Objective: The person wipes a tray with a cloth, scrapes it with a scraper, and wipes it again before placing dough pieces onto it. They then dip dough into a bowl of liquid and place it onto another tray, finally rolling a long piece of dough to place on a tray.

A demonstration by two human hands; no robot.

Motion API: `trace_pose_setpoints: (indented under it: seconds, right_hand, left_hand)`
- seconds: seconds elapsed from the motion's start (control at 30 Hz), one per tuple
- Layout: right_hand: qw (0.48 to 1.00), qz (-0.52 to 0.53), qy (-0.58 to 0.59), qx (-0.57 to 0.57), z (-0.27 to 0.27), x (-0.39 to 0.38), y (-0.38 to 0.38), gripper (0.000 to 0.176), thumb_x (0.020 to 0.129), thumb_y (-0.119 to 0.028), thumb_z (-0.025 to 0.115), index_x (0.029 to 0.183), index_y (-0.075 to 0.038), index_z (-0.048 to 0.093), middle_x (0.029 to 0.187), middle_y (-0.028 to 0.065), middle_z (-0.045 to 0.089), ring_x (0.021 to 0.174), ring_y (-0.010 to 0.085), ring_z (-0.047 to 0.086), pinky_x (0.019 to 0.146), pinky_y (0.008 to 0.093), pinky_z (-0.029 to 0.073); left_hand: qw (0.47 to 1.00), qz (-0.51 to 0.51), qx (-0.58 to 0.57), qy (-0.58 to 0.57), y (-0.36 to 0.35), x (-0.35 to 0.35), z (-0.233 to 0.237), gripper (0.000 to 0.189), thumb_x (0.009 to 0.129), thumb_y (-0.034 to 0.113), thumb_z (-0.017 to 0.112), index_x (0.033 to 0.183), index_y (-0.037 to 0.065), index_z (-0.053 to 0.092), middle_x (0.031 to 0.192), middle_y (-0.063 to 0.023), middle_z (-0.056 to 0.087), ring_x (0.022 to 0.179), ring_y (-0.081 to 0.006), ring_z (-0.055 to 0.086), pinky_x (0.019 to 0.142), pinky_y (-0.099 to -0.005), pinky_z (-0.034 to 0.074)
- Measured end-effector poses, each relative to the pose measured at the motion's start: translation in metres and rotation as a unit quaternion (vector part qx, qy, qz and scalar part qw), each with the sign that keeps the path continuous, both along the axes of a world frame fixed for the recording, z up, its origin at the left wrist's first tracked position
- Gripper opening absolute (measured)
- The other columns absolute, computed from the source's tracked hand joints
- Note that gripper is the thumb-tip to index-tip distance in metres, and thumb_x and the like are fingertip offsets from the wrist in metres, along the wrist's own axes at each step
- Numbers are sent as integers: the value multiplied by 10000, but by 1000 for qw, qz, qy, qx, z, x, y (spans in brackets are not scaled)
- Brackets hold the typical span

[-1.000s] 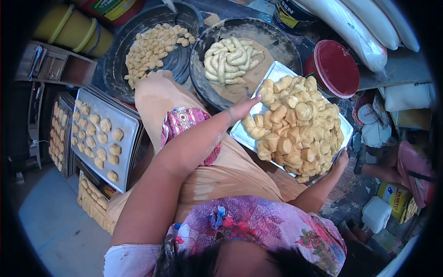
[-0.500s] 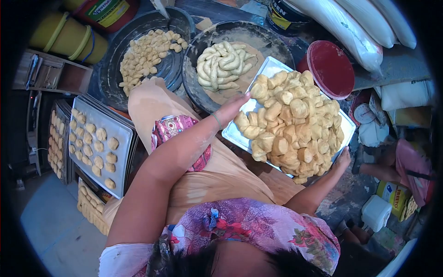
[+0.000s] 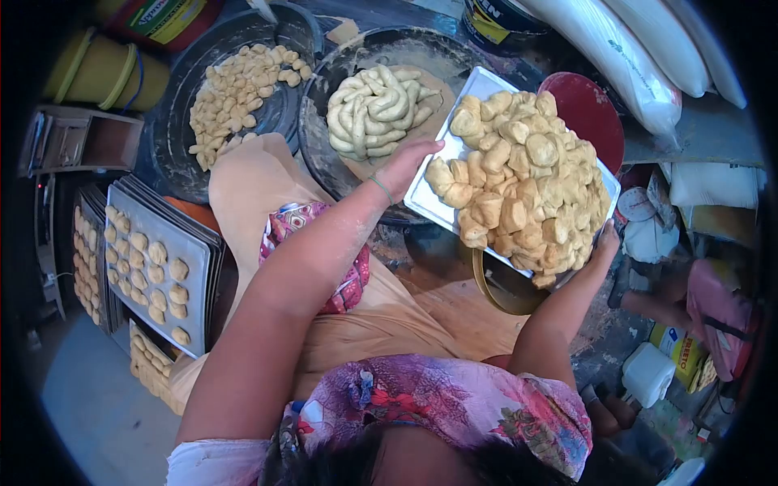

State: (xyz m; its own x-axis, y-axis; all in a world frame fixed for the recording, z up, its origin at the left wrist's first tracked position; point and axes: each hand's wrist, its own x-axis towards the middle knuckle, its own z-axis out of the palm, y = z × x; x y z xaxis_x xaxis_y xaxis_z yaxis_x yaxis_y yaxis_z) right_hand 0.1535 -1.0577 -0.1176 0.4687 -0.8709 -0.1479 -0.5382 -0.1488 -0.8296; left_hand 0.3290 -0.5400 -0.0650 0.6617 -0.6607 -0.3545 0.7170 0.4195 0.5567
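Note:
My left hand (image 3: pixel 410 168) grips the left edge of a white tray (image 3: pixel 430 202), thumb on the rim. My right hand (image 3: pixel 605 243) holds the tray's right edge near its lower corner. Heaped on the tray are many golden-yellow dough lumps (image 3: pixel 531 182). Below my left forearm and beside my left hand stands a dark basin (image 3: pixel 312 121) holding thick, pale ropes of dough (image 3: pixel 379 113). A brass-coloured round rim (image 3: pixel 486 292) shows under the tray's lower edge; the rest of it is hidden.
Another dark tub (image 3: pixel 174 89) at upper left holds small dough pieces (image 3: pixel 243 89). Stacked baking sheets (image 3: pixel 150 227) with round dough pieces stand left. A red lid (image 3: pixel 587 105) and white sacks (image 3: pixel 624 65) lie upper right. Another person's arm and pink clothing (image 3: pixel 717 316) appear at right.
The tray has tilted slightly and its lower edge has shifted right, uncovering the brass-coloured rim below. Both hands keep their hold. The whole view has shifted a little.

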Motion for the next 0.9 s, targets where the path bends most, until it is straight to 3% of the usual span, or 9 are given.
trace_pose_setpoints:
  seconds: [0.2,0.3,0.43,0.47,0.57,0.6,0.7,0.73,0.9]
  right_hand:
    - [997,-33,-34,68,-13,41,-49,482,931,-358,571,1113,87,610,1038,163,642,883,229,601,806,366,481]
    - [991,-10,-37,130,-25,49,-97,494,928,-364,575,1145,79,594,1059,164,639,897,244,606,817,374,485]
    - [986,-29,-14,164,-12,61,-103,506,933,-385,560,1154,69,589,1076,159,636,911,256,608,817,376,490]
    - [985,-34,-4,167,-12,61,-109,507,935,-390,555,1153,66,590,1083,158,634,917,257,609,817,377,491]
    - [989,30,4,146,-18,65,-126,510,941,-394,542,1170,60,580,1084,151,636,913,252,616,809,376,499]
    - [986,11,-9,164,-23,63,-129,508,942,-393,541,1169,59,580,1061,145,640,892,247,616,796,377,499]
    - [981,-24,-37,189,-1,70,-98,497,946,-388,534,1163,57,579,1005,132,644,840,237,612,762,382,499]
    - [983,-23,-39,179,-3,72,-103,492,948,-386,532,1159,56,578,995,132,641,830,239,608,753,384,498]
    - [987,-63,-10,147,-19,88,-141,522,940,-406,532,1175,60,556,1051,161,620,882,284,598,775,411,493]
  left_hand:
    - [1000,-9,-5,-12,-11,0,-8,344,893,253,565,1139,13,565,1126,-97,608,996,-180,597,881,-308,470]
    - [990,-88,104,-25,-15,-2,-1,404,926,289,519,1197,-11,538,1142,-87,616,1038,-191,587,949,-325,432]
    - [965,-209,132,87,-12,-6,-1,423,938,358,515,1247,70,506,1114,-74,630,1021,-183,594,882,-343,465]
    - [960,-232,116,104,-11,-3,1,427,936,328,539,1273,72,488,1154,-78,605,1024,-193,593,866,-388,484]
    - [962,-203,168,76,-21,-14,21,457,918,255,585,1311,60,458,1196,-89,567,1015,-200,596,857,-400,499]
    - [965,-182,179,57,-23,-15,22,479,903,127,594,1336,23,417,1207,-115,537,990,-223,601,780,-370,556]
    - [940,-165,293,-51,-41,-11,19,481,905,40,549,1353,-4,382,1185,-141,537,931,-248,614,666,-326,596]
    - [943,-146,291,-65,-45,-7,-2,501,899,-26,503,1374,-28,342,1151,-171,548,869,-267,624,596,-314,608]
    - [936,-99,308,-138,-69,40,1,507,897,-56,454,1387,-37,326,1095,-196,568,843,-237,634,580,-311,590]
